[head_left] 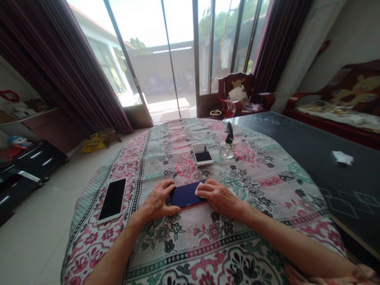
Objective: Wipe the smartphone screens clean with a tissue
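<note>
Head view: I see the left hand (158,200) pinch the blue phone (185,194) by its edges, the right hand (220,196) pinch white tissue (198,190) (soft, flat rubs seem best).

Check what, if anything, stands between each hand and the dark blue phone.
A white wipe lies between the right hand and the dark blue phone, at the phone's right end. Nothing visible separates the left hand from the phone's left end.

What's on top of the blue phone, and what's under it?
On the blue phone, the right hand holds a white wipe at its right end; the left hand holds its left end. Flowered tablecloth shows around it; directly beneath is covered and can't be seen.
</note>
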A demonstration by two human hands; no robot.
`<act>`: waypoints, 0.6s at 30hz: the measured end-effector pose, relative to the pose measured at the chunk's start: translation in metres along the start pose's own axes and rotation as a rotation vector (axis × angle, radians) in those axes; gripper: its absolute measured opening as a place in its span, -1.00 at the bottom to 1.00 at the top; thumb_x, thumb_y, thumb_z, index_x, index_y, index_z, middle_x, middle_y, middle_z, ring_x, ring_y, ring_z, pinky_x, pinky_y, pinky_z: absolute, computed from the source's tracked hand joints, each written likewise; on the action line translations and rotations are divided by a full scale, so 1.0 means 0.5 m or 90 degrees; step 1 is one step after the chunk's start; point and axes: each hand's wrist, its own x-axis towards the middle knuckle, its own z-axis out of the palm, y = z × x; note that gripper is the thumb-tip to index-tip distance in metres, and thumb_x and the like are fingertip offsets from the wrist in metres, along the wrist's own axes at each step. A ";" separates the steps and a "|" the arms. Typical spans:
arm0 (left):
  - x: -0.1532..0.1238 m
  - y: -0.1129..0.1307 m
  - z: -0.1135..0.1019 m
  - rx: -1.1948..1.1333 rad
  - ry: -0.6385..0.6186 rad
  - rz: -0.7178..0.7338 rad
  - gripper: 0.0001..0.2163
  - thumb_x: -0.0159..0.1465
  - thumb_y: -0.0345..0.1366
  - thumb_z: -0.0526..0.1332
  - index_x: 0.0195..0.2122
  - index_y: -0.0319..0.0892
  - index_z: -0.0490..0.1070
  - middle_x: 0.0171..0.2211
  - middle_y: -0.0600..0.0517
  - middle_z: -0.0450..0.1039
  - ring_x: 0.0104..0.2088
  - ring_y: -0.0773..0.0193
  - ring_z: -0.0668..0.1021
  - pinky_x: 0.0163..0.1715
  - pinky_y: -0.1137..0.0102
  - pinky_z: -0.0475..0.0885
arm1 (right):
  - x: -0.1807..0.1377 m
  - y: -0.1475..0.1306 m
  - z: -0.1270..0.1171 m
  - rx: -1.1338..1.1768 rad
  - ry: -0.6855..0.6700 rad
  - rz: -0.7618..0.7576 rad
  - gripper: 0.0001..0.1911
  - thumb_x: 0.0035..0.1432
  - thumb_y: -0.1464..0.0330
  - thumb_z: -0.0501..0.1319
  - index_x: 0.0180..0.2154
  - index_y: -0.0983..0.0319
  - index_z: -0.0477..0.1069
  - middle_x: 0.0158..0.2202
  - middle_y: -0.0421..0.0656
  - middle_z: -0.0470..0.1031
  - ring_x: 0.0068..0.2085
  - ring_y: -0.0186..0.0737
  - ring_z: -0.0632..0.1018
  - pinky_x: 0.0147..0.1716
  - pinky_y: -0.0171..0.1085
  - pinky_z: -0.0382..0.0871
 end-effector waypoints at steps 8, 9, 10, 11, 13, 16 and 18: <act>0.001 0.000 0.000 -0.001 -0.006 -0.006 -0.40 -0.02 -0.12 0.38 0.06 -0.14 0.33 0.11 -0.14 0.27 0.13 -0.05 0.33 0.13 0.07 0.27 | 0.061 0.044 0.023 -0.064 0.009 0.074 -0.72 0.27 0.49 0.02 -0.19 0.24 0.50 -0.17 -0.07 0.50 -0.17 -0.19 0.39 -0.09 -0.20 0.31; 0.001 0.001 0.000 0.000 -0.006 -0.007 -0.40 -0.02 -0.12 0.38 0.06 -0.15 0.33 0.11 -0.15 0.27 0.13 -0.06 0.32 0.13 0.07 0.27 | 0.062 0.046 0.024 -0.072 0.021 0.091 -0.73 0.26 0.49 0.02 -0.20 0.24 0.50 -0.17 -0.07 0.50 -0.17 -0.19 0.39 -0.09 -0.20 0.31; 0.001 0.001 0.000 0.001 -0.004 -0.007 -0.39 -0.03 -0.12 0.38 0.06 -0.16 0.34 0.11 -0.15 0.27 0.13 -0.06 0.32 0.13 0.08 0.27 | 0.060 0.044 0.025 -0.075 0.034 0.102 -0.72 0.26 0.50 0.02 -0.20 0.24 0.50 -0.17 -0.06 0.50 -0.16 -0.18 0.38 -0.09 -0.20 0.31; 0.000 0.001 0.000 0.002 -0.001 -0.006 -0.39 -0.03 -0.12 0.39 0.05 -0.17 0.34 0.11 -0.16 0.27 0.13 -0.06 0.32 0.13 0.08 0.27 | 0.056 0.040 0.025 -0.075 0.044 0.106 -0.72 0.26 0.50 0.02 -0.19 0.24 0.49 -0.16 -0.06 0.50 -0.14 -0.17 0.38 -0.08 -0.20 0.31; 0.000 0.001 0.001 0.003 0.002 -0.002 -0.39 -0.04 -0.12 0.39 0.05 -0.18 0.34 0.11 -0.16 0.28 0.13 -0.06 0.32 0.14 0.09 0.26 | 0.047 0.024 0.025 -0.062 0.050 0.091 -0.72 0.27 0.49 0.01 -0.15 0.23 0.47 -0.14 -0.07 0.49 -0.13 -0.18 0.38 -0.07 -0.19 0.31; 0.000 -0.002 0.003 0.001 0.001 0.000 -0.40 -0.03 -0.12 0.39 0.05 -0.16 0.34 0.10 -0.14 0.28 0.12 -0.05 0.33 0.14 0.08 0.26 | 0.044 -0.005 0.026 -0.026 0.017 0.028 -0.71 0.27 0.49 0.00 -0.12 0.22 0.46 -0.14 -0.10 0.49 -0.15 -0.20 0.39 -0.08 -0.20 0.31; 0.000 -0.004 0.004 -0.004 -0.002 -0.001 -0.40 -0.03 -0.12 0.39 0.05 -0.14 0.33 0.10 -0.13 0.28 0.12 -0.05 0.33 0.14 0.07 0.26 | 0.053 -0.016 0.032 -0.011 -0.004 -0.001 -0.72 0.27 0.49 0.01 -0.13 0.21 0.46 -0.15 -0.11 0.49 -0.18 -0.22 0.39 -0.09 -0.22 0.32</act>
